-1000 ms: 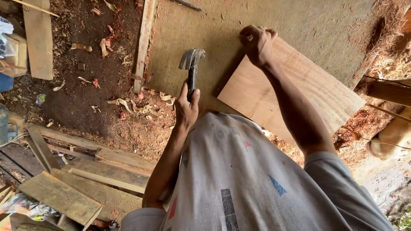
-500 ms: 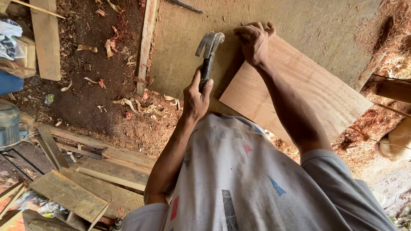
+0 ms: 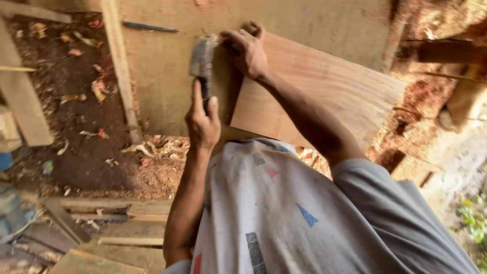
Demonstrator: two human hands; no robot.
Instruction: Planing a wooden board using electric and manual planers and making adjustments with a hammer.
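Two bare hands work at the corner of a reddish wooden board; the left hand is wrapped tight round the dark handle of a hammer, whose blurred metal head sits just beside the right hand; the right hand's fingers are curled and pressed on the board's upper corner, though whether they pinch anything cannot be told; beneath both lies a pale flat panel; wood shavings litter the ground near the left hand; loose planks lie below the left forearm.

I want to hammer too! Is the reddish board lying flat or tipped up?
Tipped up: the reddish board leans on the big flat panel, steadied at its top corner by the right hand.
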